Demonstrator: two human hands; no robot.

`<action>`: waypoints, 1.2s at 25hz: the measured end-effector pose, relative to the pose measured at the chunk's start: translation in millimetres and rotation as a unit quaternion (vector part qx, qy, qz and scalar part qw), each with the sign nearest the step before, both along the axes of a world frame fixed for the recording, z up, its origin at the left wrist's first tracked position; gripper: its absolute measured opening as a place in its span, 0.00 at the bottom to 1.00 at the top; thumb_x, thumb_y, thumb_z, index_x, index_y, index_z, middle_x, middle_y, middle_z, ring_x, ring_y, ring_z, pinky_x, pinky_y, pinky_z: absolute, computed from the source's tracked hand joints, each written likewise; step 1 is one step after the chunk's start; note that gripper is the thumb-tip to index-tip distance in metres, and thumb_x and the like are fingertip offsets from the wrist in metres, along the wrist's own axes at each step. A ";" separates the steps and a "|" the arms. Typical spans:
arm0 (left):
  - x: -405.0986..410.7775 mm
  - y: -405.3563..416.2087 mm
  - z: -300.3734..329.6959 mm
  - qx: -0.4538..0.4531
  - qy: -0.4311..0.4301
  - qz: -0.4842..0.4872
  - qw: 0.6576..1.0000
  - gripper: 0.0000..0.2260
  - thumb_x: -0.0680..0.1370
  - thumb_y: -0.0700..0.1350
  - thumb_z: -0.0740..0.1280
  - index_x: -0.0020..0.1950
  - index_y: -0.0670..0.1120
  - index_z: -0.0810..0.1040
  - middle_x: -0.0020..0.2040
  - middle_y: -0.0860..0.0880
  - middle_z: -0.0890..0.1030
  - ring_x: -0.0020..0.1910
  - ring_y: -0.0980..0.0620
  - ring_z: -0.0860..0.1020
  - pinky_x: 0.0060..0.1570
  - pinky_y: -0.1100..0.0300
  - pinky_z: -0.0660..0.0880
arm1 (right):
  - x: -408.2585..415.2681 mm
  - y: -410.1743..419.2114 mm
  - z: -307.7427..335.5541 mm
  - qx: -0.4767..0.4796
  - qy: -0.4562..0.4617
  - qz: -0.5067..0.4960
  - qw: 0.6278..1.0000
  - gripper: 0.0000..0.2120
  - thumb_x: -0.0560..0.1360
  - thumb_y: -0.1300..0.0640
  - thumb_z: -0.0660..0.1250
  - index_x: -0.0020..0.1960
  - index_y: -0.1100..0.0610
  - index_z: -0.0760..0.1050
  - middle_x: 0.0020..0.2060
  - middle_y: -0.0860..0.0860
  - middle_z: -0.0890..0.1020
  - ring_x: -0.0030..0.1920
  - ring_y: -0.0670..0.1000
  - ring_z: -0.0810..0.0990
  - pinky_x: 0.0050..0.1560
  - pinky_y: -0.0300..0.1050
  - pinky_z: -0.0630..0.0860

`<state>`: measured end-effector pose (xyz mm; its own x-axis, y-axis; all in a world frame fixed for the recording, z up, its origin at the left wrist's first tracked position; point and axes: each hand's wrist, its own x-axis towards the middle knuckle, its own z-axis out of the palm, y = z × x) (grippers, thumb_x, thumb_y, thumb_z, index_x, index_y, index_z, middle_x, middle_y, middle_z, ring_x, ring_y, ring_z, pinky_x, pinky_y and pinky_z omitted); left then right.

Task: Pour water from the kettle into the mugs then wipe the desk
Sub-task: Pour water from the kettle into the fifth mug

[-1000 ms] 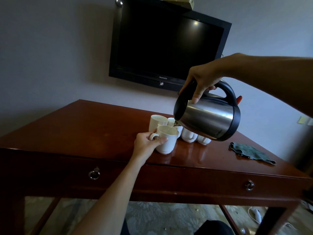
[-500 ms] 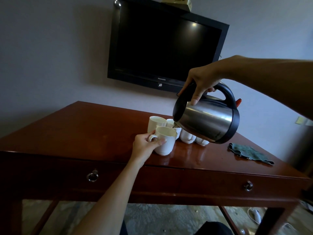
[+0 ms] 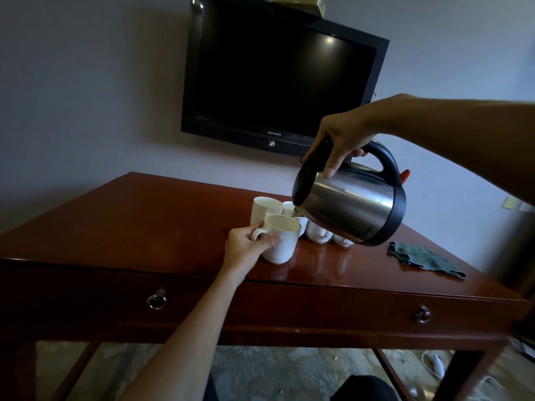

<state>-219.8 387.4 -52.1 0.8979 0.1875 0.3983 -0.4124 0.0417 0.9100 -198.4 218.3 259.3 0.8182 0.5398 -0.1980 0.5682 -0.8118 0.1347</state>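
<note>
"Skyworth" reads on the television's (image 3: 278, 73) lower bezel.

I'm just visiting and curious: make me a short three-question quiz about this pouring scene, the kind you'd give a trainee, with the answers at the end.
1. True or false: the kettle is standing flat on the desk.
2. Which hand steadies the front mug by its handle? A) left B) right C) neither
3. Fill in: a green ____ lies on the desk, to the right of the mugs.

Key
1. False: the right hand holds it tilted in the air, spout over the front mug.
2. A: the left hand grips the handle.
3. cloth.
</note>
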 end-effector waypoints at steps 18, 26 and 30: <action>0.3 0.2 -0.6 0.006 0.010 0.008 1.000 0.24 0.65 0.51 0.82 0.60 0.49 0.85 0.49 0.56 0.87 0.55 0.57 0.83 0.60 0.48 0.79 | 0.9 2.7 -2.7 -0.009 0.001 -0.007 1.000 0.33 0.66 0.51 0.79 0.70 0.50 0.77 0.33 0.59 0.80 0.25 0.48 0.73 0.25 0.37 0.73; -1.5 -0.5 1.6 0.004 0.013 0.013 1.000 0.21 0.67 0.48 0.82 0.59 0.49 0.85 0.47 0.57 0.87 0.54 0.58 0.83 0.60 0.51 0.79 | -1.1 9.7 -4.1 -0.013 -0.002 0.002 1.000 0.32 0.68 0.53 0.79 0.71 0.51 0.76 0.30 0.57 0.79 0.23 0.46 0.73 0.25 0.36 0.73; -1.8 -0.4 1.2 0.009 0.010 0.010 1.000 0.23 0.63 0.56 0.82 0.56 0.51 0.86 0.48 0.56 0.87 0.54 0.56 0.83 0.59 0.48 0.79 | -1.6 12.2 -3.2 -0.017 -0.001 0.005 1.000 0.33 0.67 0.51 0.78 0.71 0.51 0.76 0.29 0.56 0.79 0.23 0.46 0.74 0.26 0.36 0.73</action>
<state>-221.5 387.0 -50.9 0.9019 0.1985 0.3836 -0.3947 0.0179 0.9186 -200.0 230.5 256.1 0.8137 0.5402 -0.2146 0.5753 -0.8014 0.1638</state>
